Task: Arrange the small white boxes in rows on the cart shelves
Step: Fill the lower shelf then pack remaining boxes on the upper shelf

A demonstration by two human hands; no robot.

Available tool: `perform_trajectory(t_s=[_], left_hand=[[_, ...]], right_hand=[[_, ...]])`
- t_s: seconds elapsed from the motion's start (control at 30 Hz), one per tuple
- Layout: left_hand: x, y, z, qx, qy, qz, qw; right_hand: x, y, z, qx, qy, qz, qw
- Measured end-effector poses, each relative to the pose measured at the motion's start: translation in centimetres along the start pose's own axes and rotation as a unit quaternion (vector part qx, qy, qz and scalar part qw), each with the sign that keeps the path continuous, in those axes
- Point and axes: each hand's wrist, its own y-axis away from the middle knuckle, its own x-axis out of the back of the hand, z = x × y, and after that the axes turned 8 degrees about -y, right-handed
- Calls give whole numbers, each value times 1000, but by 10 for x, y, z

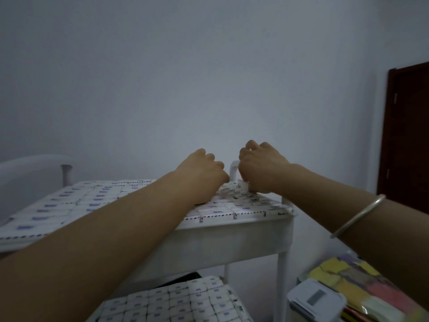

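Both your arms stretch toward the far right corner of the cart's top shelf, just right of centre frame. Your left hand is curled, knuckles up, pressing down on the small white boxes there; whether it grips one, you cannot tell. Your right hand pinches a single box, tilted up above its neighbours, fingers narrowed around it beside the white corner post. A silver bangle sits on your right forearm.

The boxes fill the top shelf in tight rows, each edged in red-and-blue dashes with a bluish printed label, too blurred to read. More of them lie packed in rows on the lower shelf, bottom centre. Your left forearm hides the middle of the top shelf.

Lower right: a white lidded container with a grey patch, and beside it a stack of yellow and pink packets. A dark brown door stands at the right edge.
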Motion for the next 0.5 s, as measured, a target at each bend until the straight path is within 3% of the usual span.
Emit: perform_trajectory(t_s=[0.1, 0.2, 0.27, 0.33, 0.37, 0.43, 0.47, 0.5], left_hand=[[-5, 1, 0, 34, 47, 32, 998], [-7, 0, 1, 101, 145, 75, 981], [-3, 0, 0, 166, 248, 103, 949], [2, 1, -2, 230, 341, 142, 900], [4, 0, -3, 262, 360, 166, 880], [5, 0, -5, 294, 371, 200, 858], [6, 0, -5, 284, 400, 207, 846], [8, 0, -4, 264, 440, 208, 833]], right_hand=[[0, -2, -4, 0, -8, -24, 1000], [2, -6, 1, -15, -33, -103, 994], [7, -7, 5, -25, -62, -123, 990], [14, -4, 10, -32, -150, -62, 986], [17, -2, 12, -38, -242, -20, 969], [24, 3, 15, -36, -442, 33, 896], [27, 5, 17, -32, -497, 51, 866], [30, 6, 18, -30, -495, 68, 866]])
